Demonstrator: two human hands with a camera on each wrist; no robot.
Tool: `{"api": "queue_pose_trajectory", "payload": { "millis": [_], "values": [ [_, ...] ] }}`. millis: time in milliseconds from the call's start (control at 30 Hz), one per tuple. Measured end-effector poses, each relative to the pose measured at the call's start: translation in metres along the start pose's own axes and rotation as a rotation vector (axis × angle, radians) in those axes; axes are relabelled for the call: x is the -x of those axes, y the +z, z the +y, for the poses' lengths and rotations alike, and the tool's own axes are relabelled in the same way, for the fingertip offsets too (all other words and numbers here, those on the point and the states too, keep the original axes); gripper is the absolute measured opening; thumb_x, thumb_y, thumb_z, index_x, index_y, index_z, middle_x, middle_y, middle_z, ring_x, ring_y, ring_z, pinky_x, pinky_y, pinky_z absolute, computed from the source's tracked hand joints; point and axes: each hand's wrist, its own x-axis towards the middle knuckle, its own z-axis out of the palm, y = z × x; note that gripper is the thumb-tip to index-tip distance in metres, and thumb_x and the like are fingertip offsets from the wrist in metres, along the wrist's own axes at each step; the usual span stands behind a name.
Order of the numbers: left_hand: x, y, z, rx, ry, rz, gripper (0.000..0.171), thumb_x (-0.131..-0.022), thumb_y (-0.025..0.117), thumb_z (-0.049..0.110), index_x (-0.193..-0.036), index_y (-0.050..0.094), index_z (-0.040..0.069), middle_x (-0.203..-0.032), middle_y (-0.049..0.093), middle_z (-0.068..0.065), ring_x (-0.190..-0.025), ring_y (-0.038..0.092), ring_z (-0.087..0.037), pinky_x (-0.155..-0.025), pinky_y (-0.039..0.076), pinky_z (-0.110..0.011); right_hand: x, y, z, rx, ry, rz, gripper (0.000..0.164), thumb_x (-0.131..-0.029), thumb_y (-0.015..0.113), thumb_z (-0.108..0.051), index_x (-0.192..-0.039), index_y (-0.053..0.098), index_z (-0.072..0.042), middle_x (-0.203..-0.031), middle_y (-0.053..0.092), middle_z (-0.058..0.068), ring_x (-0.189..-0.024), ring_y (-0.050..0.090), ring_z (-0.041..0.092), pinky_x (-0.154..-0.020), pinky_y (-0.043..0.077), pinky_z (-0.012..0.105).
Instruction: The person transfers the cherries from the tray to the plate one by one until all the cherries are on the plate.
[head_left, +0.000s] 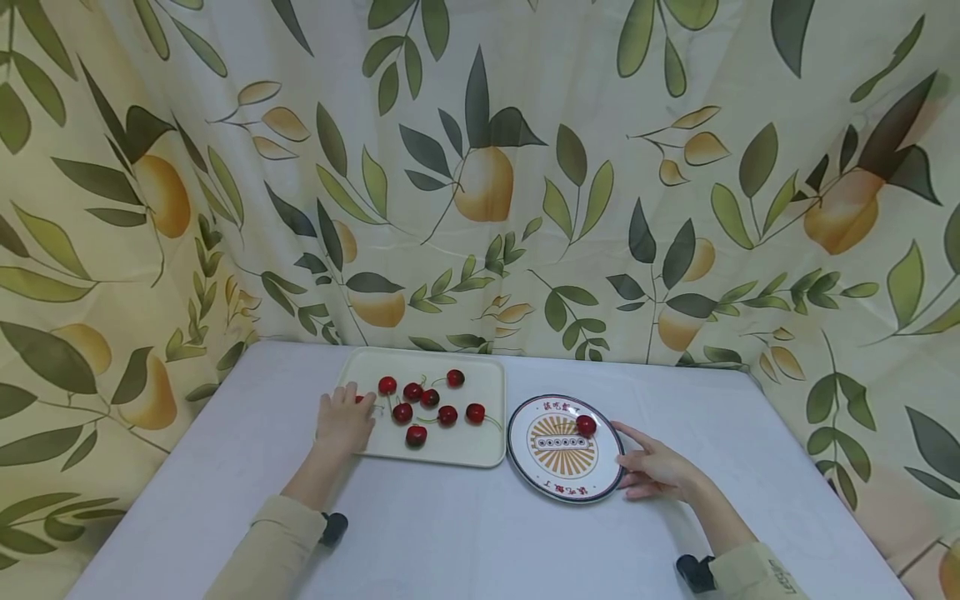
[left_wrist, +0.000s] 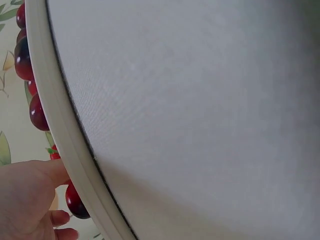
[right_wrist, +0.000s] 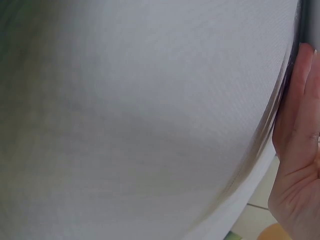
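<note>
A cream tray (head_left: 465, 450) holds several dark red cherries (head_left: 416, 435) with stems. At its left side, my left hand (head_left: 345, 423) reaches over the rim and pinches a cherry (left_wrist: 76, 202) between thumb and fingertips, though the fingers partly hide it. To the right stands a round white plate (head_left: 525, 467) with a dark rim, orange rays and red lettering. One cherry (head_left: 586, 426) sits near its upper right edge. My right hand (head_left: 660, 468) rests against the plate's right rim; its fingers look fairly straight in the right wrist view.
A white cloth covers the table (head_left: 450, 533). Behind and to the sides hangs a curtain (head_left: 570, 275) printed with leaves and fruit. The plate stands close beside the tray's right edge. A dark wrist device (head_left: 335, 529) shows at the left sleeve, another (head_left: 694, 573) at the right.
</note>
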Motion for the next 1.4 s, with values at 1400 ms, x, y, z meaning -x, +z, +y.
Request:
{"api": "queue_pose_trajectory", "payload": {
  "millis": [1400],
  "values": [
    [0.013, 0.004, -0.019, 0.046, -0.085, 0.065, 0.028, -0.091, 0.053, 0.021, -0.111, 0.051, 0.001, -0.097, 0.039, -0.018, -0.095, 0.039, -0.034, -0.079, 0.033, -0.051, 0.000, 0.000, 0.000, -0.005, 0.003, 0.003, 0.067, -0.090, 0.052, -0.007, -0.146, 0.017, -0.019, -0.084, 0.055, 0.012, -0.063, 0.059, 0.018, -0.060, 0.053, 0.033]
  ]
}}
